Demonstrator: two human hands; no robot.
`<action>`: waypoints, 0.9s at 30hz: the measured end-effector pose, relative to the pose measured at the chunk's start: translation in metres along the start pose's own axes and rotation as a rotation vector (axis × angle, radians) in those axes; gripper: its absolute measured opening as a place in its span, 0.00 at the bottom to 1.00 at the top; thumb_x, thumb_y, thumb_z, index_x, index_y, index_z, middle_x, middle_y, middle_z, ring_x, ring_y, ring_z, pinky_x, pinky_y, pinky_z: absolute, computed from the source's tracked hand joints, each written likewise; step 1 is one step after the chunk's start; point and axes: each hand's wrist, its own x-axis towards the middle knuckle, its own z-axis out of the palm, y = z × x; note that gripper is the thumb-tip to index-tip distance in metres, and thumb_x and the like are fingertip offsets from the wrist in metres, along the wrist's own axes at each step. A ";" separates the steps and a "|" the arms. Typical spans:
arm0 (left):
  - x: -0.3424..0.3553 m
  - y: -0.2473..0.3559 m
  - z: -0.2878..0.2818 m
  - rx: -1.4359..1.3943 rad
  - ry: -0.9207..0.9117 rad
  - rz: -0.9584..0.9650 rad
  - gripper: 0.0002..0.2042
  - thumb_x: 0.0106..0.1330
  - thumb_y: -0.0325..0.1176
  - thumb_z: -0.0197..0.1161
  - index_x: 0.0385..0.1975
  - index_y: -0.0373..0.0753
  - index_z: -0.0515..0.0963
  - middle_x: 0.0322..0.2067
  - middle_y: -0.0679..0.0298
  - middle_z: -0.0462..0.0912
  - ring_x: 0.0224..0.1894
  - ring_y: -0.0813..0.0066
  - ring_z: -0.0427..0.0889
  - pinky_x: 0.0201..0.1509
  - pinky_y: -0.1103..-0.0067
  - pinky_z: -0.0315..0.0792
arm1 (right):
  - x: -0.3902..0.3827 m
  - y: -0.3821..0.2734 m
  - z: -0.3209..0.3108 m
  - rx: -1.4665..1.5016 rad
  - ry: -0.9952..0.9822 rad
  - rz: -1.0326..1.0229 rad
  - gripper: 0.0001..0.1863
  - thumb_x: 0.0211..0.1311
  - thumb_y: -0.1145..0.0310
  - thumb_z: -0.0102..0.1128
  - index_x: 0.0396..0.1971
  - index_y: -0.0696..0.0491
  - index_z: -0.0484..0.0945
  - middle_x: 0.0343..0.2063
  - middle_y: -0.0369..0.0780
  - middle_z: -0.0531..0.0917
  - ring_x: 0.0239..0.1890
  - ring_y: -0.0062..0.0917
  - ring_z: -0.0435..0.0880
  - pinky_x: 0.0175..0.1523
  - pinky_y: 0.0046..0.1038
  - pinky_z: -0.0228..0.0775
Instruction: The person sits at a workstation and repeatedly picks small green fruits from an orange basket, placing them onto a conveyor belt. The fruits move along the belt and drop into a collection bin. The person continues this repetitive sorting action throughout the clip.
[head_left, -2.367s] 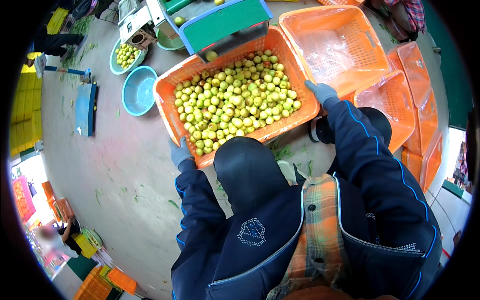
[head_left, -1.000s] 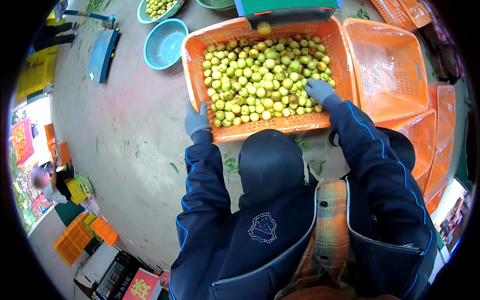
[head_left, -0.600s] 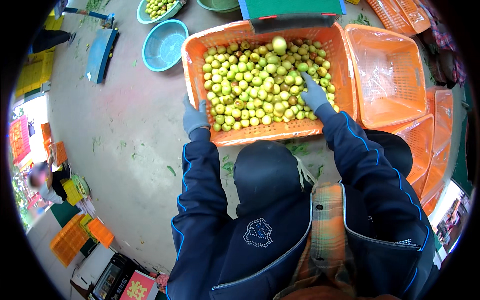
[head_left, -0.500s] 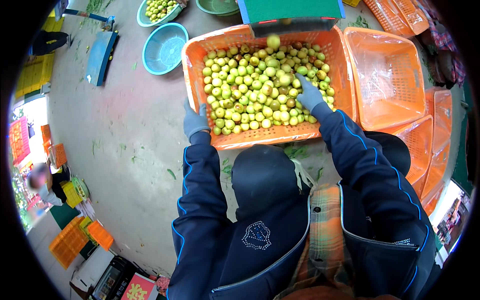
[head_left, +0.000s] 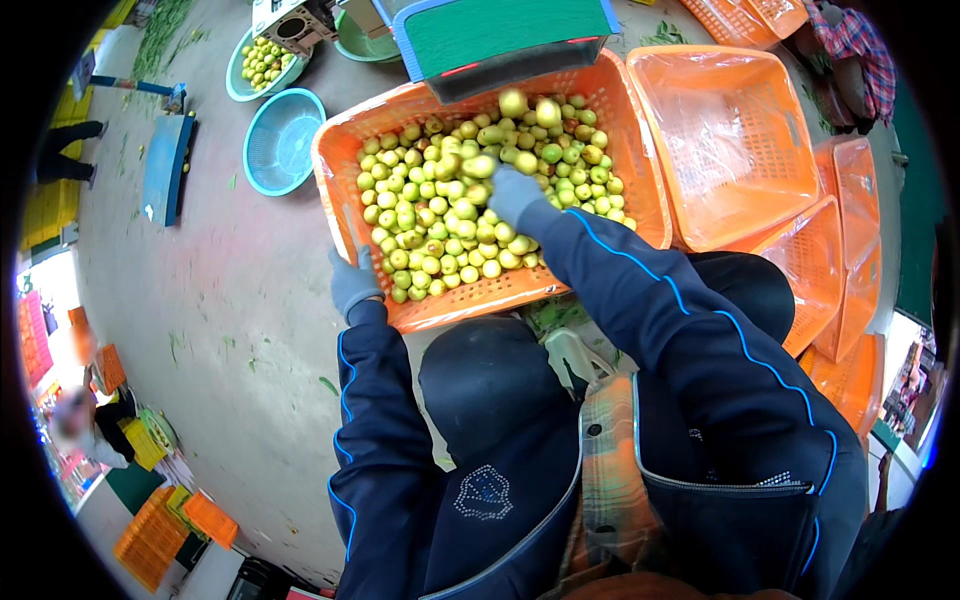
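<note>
A large orange crate (head_left: 650,185), lined with clear plastic, holds many round yellow-green jujubes (head_left: 435,215), some with brown patches. My left hand (head_left: 353,282), in a grey glove, grips the crate's near left corner with the thumb apart from the fingers. My right hand (head_left: 517,195), gloved alike, reaches into the middle of the jujubes. Its fingertips are hidden and smeared by motion among the fruit, so its grip is unclear. Blurred jujubes lie just beyond that hand. A green-topped machine outlet (head_left: 510,40) with blue edges overhangs the crate's far side.
Right of the crate stands a plastic-lined orange crate (head_left: 725,150), with several more behind it. A blue basin (head_left: 284,142) and a basin of jujubes (head_left: 240,75) sit at the far left. A blue board (head_left: 167,170) lies farther left. A person in plaid (head_left: 860,60) is at the far right.
My right hand has moved left from the right part of the jujubes to their middle. The left hand stays at the crate's near left corner. The whole view has shifted.
</note>
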 end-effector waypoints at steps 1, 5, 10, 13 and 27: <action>0.000 0.000 0.000 0.006 -0.001 -0.006 0.30 0.62 0.51 0.63 0.58 0.41 0.64 0.38 0.44 0.83 0.40 0.42 0.81 0.41 0.57 0.73 | 0.005 -0.013 0.007 -0.107 -0.014 -0.037 0.28 0.61 0.71 0.47 0.64 0.44 0.64 0.52 0.53 0.76 0.51 0.47 0.79 0.54 0.45 0.72; 0.001 -0.001 0.004 0.011 0.019 0.007 0.30 0.61 0.53 0.63 0.57 0.42 0.65 0.38 0.44 0.83 0.40 0.42 0.81 0.41 0.57 0.73 | -0.001 -0.057 0.017 -0.087 0.014 -0.263 0.32 0.61 0.76 0.46 0.66 0.43 0.59 0.55 0.49 0.73 0.48 0.41 0.82 0.51 0.44 0.74; -0.001 -0.001 -0.003 -0.001 0.022 -0.030 0.28 0.60 0.52 0.64 0.55 0.43 0.68 0.39 0.45 0.83 0.41 0.42 0.81 0.43 0.58 0.74 | -0.053 -0.078 0.028 -0.228 -0.066 -0.455 0.33 0.59 0.79 0.49 0.64 0.35 0.64 0.62 0.48 0.64 0.46 0.41 0.82 0.46 0.39 0.79; -0.001 0.003 -0.004 -0.029 0.020 -0.030 0.27 0.59 0.51 0.65 0.53 0.43 0.70 0.39 0.46 0.83 0.42 0.42 0.81 0.44 0.58 0.74 | -0.086 -0.049 0.032 -0.224 -0.120 -0.617 0.30 0.58 0.77 0.51 0.60 0.36 0.69 0.59 0.42 0.67 0.48 0.39 0.80 0.46 0.39 0.78; 0.002 -0.004 0.002 0.065 0.050 0.034 0.28 0.61 0.54 0.63 0.52 0.41 0.68 0.39 0.45 0.83 0.41 0.43 0.82 0.43 0.56 0.74 | -0.134 0.082 -0.006 0.456 0.138 -0.365 0.16 0.55 0.73 0.56 0.44 0.49 0.81 0.34 0.41 0.83 0.35 0.33 0.82 0.42 0.33 0.74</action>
